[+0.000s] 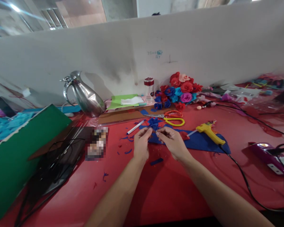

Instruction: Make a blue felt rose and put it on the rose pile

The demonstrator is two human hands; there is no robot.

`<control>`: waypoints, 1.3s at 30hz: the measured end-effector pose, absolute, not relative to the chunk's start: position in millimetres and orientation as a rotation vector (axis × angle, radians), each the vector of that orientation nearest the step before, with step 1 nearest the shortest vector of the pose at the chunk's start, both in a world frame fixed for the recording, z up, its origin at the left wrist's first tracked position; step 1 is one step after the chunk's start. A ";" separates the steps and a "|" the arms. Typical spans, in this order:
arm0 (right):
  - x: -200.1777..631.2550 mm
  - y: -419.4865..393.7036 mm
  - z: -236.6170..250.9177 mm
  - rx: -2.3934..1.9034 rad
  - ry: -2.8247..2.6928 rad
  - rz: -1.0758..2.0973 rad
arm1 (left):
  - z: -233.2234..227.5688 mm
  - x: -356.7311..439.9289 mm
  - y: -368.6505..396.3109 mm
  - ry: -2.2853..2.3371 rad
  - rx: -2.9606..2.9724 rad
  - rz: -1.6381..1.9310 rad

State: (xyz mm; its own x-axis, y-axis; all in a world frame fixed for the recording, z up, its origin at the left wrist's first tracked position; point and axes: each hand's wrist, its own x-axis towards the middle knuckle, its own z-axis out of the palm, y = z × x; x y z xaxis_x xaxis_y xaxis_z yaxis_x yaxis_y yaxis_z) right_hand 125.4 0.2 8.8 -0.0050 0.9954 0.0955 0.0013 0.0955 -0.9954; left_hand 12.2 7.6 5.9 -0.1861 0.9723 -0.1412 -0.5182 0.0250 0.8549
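Note:
My left hand (141,143) and my right hand (171,140) meet over the red table (170,189), fingertips pinched together on a small blue felt flower (153,123). A sheet of blue felt (198,142) lies just beyond the hands. A yellow glue gun (209,131) rests on that sheet to the right. Yellow-handled scissors (174,121) and orange-handled scissors (171,114) lie behind the flower. A white marker pen (134,127) lies left of it. A blue felt strip (156,161) sits between my wrists.
A heap of red, blue and pink felt roses (180,90) stands by the white wall with a red-lidded jar (149,86). A steel jug (85,94) is back left, a green board (21,151) at left. Cables (243,179) and a purple device (269,156) lie right.

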 end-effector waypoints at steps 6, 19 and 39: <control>126.8 -0.4 9.5 -1.150 -1.330 1.075 | 6.5 11.5 6.4 0.984 0.654 1.518; 124.5 -2.1 7.9 -1.184 -1.456 0.863 | 11.8 13.8 2.9 1.041 0.726 1.516; 125.0 -0.6 6.5 -1.237 -1.339 0.940 | 0.5 11.5 8.7 1.052 0.712 1.474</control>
